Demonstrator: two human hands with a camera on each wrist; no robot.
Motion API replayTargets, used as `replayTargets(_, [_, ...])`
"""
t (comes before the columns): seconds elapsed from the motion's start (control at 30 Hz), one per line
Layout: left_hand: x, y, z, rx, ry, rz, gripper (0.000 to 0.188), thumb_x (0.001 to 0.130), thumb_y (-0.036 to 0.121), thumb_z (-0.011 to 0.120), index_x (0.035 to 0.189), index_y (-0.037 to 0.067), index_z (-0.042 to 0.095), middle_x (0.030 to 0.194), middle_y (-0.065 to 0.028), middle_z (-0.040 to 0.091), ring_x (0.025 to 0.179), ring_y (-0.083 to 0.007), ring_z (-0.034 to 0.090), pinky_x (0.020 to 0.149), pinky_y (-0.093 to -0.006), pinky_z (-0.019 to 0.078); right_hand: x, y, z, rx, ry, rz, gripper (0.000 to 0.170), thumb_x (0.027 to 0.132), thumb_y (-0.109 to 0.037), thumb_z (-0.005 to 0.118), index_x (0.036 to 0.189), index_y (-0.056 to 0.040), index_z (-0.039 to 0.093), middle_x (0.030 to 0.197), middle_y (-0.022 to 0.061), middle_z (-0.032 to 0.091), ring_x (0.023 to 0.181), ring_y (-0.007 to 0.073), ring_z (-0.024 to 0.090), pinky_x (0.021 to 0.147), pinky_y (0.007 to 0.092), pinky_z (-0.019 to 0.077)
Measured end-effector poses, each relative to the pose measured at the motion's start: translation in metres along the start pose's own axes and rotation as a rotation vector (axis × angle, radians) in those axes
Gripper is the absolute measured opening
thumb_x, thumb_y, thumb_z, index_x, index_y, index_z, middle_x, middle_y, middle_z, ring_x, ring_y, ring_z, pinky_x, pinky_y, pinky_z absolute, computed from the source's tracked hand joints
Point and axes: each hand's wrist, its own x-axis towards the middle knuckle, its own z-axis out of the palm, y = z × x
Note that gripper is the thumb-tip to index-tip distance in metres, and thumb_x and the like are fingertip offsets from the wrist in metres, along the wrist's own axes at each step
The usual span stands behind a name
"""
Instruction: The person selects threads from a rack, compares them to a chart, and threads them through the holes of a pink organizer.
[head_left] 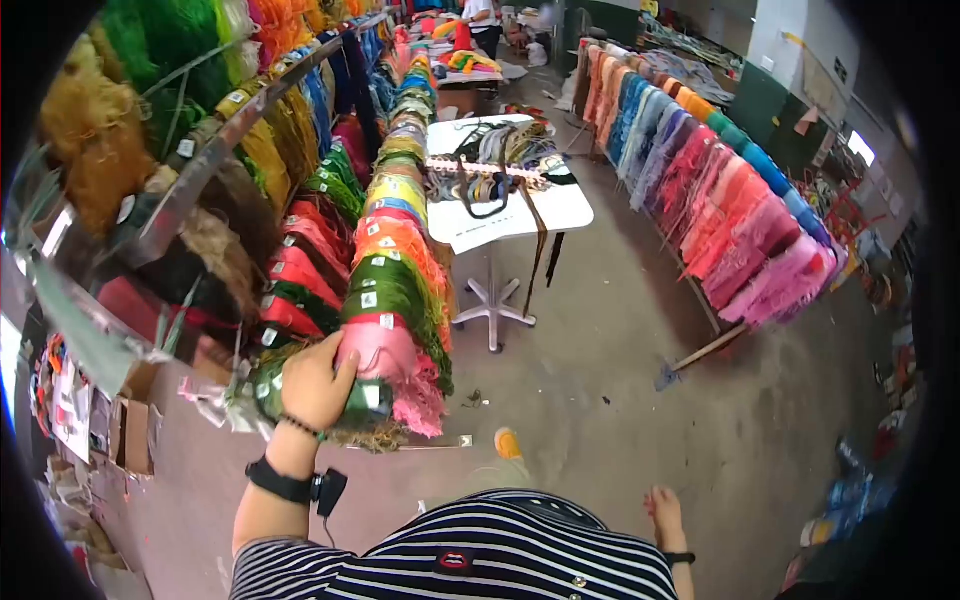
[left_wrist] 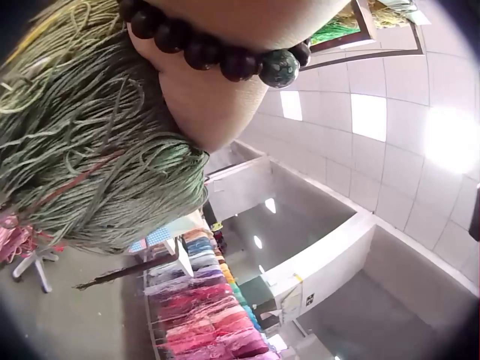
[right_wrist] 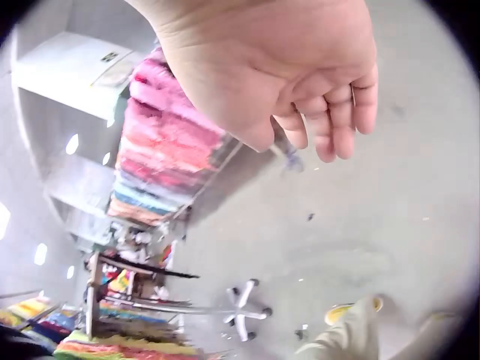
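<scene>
Grey-green yarn hank (head_left: 354, 407): at the near end of a long row of multicoloured hanks (head_left: 385, 285), under the left hand (head_left: 318, 385). Long axis crosswise to the row, running left to right in the head view; strands droop at the right side.

Left hand: rests on the hank, thumb extended; the fingers' far ends are hidden, so whether they curl round it cannot be told.

Right hand (head_left: 665, 515): lowered beside the body, fingers loosely bent, holding nothing.

Surroundings: bright pink hank (head_left: 378, 350) just beyond the left hand, bounding it on that side; metal-framed yarn shelf (head_left: 205, 165) to the left; white worktop (head_left: 565, 208) bearing dark strips, farther off; second yarn rack (head_left: 715, 200), well apart, right.
</scene>
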Motion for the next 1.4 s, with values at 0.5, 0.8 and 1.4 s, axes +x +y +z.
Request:
replayTargets(0.5, [0.05, -0.005, -0.003, -0.109, 0.058, -0.29, 0.033, 0.077, 0.018, 0.059, 0.104, 0.0, 0.064, 0.088, -0.0153, 0.067, 0.083, -0.0334, 0.06, 0.084, -0.0423, 0.0431, 0.158, -0.483, 0.222, -0.547, -0.607, -0.834, 0.042, 0.086, -0.033, 0.068, 0.114, -0.0021, 0.064, 0.097, 0.0146, 0.069, 0.086, 0.0227, 0.066, 0.077, 0.032, 0.0516])
replayTargets(0.8, [0.045, -0.007, 0.006, -0.016, 0.149, -0.479, 0.03, 0.083, 0.016, 0.052, 0.105, -0.002, 0.062, 0.089, -0.0151, 0.068, 0.089, -0.0339, 0.061, 0.098, -0.0467, 0.038, 0.205, -0.637, 0.352, -0.621, -0.593, -1.767, 0.013, 0.077, -0.016, 0.066, 0.086, -0.0088, 0.071, 0.081, 0.0103, 0.068, 0.076, 0.0317, 0.063, 0.069, 0.042, 0.0505])
replayTargets(1.4, [0.196, 0.059, 0.04, -0.233, 0.444, -0.868, 0.024, 0.091, 0.009, 0.057, 0.112, -0.002, 0.064, 0.103, -0.009, 0.066, 0.095, -0.0166, 0.061, 0.086, -0.0282, 0.0467, 0.232, -0.695, 0.407, -0.799, -1.198, -1.536, 0.012, 0.083, -0.013, 0.058, 0.089, -0.0038, 0.058, 0.078, 0.0179, 0.062, 0.077, 0.033, 0.061, 0.067, 0.0448, 0.0476])
